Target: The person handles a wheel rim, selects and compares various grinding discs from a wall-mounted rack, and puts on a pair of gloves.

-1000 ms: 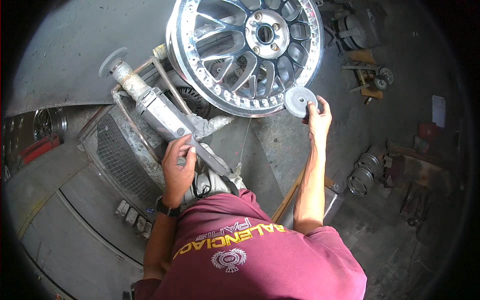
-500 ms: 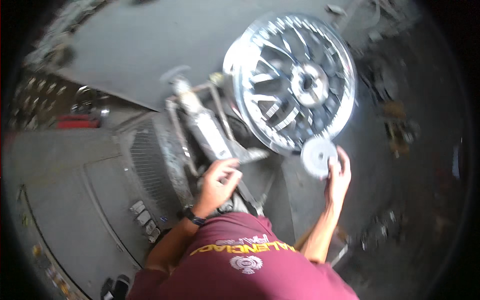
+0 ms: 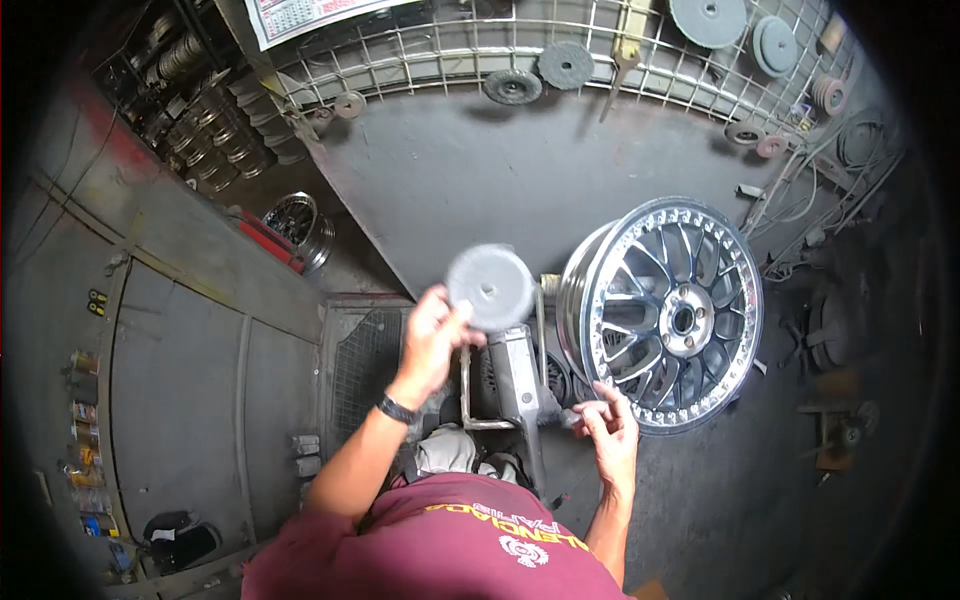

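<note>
My left hand (image 3: pixel 432 335) grips a round grey abrasive disc (image 3: pixel 492 287) by its lower left edge, thumb across its face; a small hole shows at the disc's centre. The disc overlaps the top end of a grey motor-like machine (image 3: pixel 515 370) on a tube frame. Over to the right, my right hand (image 3: pixel 610 435) holds nothing, its fingers loosely bent and apart. Just beyond those fingers stands a shiny alloy wheel rim (image 3: pixel 685 318) with dark spokes and a bolt-studded lip. I cannot tell whether the fingertips touch its lower edge.
Ahead is a grey panel (image 3: pixel 470 165) with a wire grid (image 3: pixel 420 60) above it, where several discs (image 3: pixel 566 65) hang. Cables (image 3: pixel 820 170) run down at the right. More wheel rims (image 3: pixel 296 220) stand at the far left, and cans (image 3: pixel 86 435) line the left wall.
The grey disc has passed from my right hand to my left. My right hand has moved lower and left, without the disc. The view has shifted, bringing the wire grid into sight.
</note>
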### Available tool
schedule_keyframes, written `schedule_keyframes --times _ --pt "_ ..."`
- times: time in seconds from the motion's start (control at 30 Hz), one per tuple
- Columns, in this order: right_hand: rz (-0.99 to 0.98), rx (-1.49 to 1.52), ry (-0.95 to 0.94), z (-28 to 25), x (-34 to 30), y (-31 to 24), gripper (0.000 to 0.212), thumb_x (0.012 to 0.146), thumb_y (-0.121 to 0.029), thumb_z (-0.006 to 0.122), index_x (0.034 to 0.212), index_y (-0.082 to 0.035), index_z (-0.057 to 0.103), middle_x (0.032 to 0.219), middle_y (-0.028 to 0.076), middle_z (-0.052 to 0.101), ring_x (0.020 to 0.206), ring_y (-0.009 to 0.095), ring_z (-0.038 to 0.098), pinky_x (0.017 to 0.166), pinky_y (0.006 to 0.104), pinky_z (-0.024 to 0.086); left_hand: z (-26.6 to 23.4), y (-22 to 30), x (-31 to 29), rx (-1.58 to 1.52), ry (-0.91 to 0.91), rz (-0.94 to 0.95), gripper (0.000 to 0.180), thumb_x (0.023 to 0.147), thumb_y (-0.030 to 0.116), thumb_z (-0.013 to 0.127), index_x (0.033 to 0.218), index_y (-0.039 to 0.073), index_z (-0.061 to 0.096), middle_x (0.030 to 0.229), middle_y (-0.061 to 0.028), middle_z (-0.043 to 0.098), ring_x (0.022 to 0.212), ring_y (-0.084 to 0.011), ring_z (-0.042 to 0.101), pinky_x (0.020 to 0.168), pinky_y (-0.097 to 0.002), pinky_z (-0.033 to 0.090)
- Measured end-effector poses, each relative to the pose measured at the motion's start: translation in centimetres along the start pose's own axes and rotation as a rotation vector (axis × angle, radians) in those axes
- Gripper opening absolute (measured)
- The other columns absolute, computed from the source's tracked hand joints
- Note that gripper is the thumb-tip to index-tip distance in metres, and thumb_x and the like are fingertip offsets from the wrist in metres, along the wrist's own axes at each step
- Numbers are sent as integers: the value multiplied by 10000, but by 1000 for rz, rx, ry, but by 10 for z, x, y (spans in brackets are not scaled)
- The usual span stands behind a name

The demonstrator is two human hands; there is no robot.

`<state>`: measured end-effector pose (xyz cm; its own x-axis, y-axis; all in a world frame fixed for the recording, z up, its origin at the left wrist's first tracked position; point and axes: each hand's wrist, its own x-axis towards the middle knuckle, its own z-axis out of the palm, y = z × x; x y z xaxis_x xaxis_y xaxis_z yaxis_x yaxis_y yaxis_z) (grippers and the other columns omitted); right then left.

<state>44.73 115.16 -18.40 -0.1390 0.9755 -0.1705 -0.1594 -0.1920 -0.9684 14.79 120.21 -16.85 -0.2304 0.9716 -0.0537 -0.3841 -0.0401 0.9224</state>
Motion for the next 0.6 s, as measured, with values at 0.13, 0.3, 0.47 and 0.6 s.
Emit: schedule_keyframes --times 0.13,0.3,0.47,0.6 --pt "57 -165 103 2 -2 6 373 943 -98 662 1287 5 562 930 82 699 741 122 643 653 247 507 -24 53 83 -44 135 283 190 988 92 596 1140 28 502 1100 -84 610 920 -144 633 748 -317 613" --pt "46 -155 222 42 -1 5 356 950 -89 647 1281 16 565 937 87 692 742 115 639 654 235 508 -50 93 194 -165 49 470 150 986 91 601 1079 45 492 1060 -50 571 934 -126 572 765 -352 614" --pt "38 -115 310 89 -5 19 346 951 -90 649 1260 41 565 921 92 680 741 113 613 682 254 514 -61 103 250 -232 -1 441 156 987 90 595 1093 52 487 1064 -51 560 916 -137 566 783 -384 611" --pt "88 -99 416 106 -18 31 315 943 -77 643 1238 17 586 924 111 691 736 125 634 701 259 536 -56 105 260 -275 -11 413 155 985 81 596 1082 55 478 1062 -51 560 908 -134 558 784 -383 609"
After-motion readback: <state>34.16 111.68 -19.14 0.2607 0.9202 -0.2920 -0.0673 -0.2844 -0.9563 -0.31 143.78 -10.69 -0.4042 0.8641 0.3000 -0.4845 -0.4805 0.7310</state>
